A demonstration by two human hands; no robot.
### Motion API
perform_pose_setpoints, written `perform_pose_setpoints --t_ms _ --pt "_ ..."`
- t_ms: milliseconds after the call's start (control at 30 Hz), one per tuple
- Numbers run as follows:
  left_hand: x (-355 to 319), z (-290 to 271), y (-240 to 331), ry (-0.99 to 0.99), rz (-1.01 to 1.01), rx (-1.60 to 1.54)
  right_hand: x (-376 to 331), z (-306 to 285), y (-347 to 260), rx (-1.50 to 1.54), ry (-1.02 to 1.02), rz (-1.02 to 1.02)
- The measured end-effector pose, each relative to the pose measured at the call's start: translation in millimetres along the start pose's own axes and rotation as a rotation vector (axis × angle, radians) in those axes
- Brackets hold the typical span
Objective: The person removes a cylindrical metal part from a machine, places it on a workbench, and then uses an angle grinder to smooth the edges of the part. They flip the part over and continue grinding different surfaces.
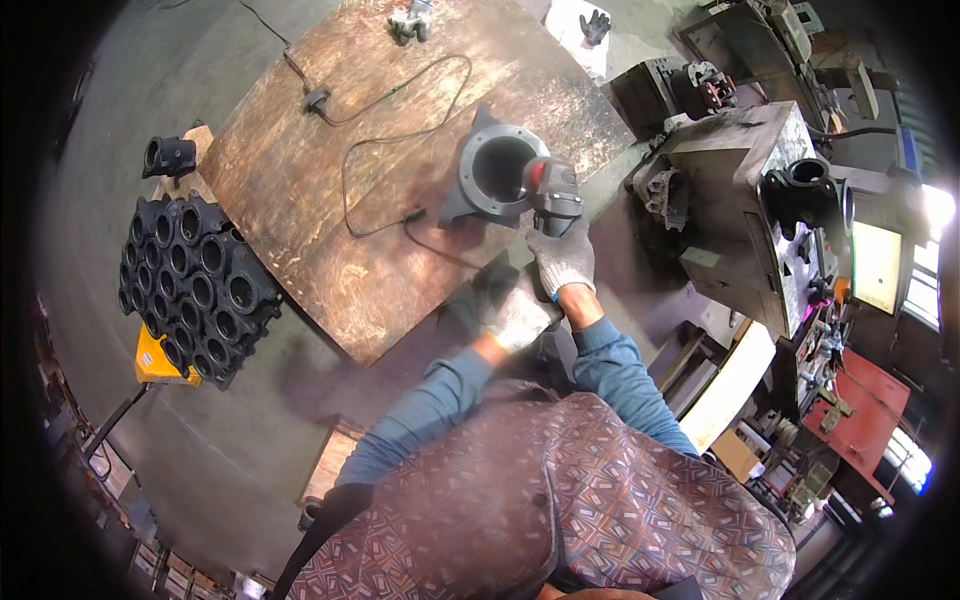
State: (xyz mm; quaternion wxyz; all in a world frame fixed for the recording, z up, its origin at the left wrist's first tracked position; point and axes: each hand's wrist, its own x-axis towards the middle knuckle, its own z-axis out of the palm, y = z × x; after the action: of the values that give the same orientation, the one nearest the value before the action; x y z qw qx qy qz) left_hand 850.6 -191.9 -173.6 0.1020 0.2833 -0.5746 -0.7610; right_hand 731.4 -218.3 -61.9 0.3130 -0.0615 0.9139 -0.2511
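Note:
My right hand point(563, 256), in a pale grey work glove, is wrapped round the body of an angle grinder point(558, 197) with a dark head and a red part. Close below it my left hand point(520, 318), also gloved, grips the rear of the same tool; its fingers are partly hidden. The grinder's head is against or just above the right rim of a flanged metal casting point(466, 172) with a wide round bore. That casting stands near the right edge of a scuffed wooden tabletop point(290, 190). A black cord point(346, 190) loops over the wood toward my hands.
Many black ring-shaped castings point(190, 290) are stacked left of the table, beside a yellow pallet-jack part point(160, 358). One casting point(168, 157) sits apart. Gloves point(410, 24) lie at the far edge. A bench point(735, 150) bearing a black casting point(806, 184) stands right.

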Motion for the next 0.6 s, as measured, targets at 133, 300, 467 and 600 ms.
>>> perform_pose_setpoints --t_ms 133,300,467,600 --pt "15 -11 11 0.036 -0.164 -0.076 22 10 -11 0.027 -0.012 -0.106" --pt "23 -18 23 0.006 0.049 0.321 34 5 -22 0.013 0.006 -0.017" --pt "36 -7 -5 0.099 -0.134 -0.087 42 3 -28 -0.023 -0.021 -0.065" --pt "46 -7 -5 0.067 -0.149 -0.249 51 6 -33 0.016 -0.027 -0.062"
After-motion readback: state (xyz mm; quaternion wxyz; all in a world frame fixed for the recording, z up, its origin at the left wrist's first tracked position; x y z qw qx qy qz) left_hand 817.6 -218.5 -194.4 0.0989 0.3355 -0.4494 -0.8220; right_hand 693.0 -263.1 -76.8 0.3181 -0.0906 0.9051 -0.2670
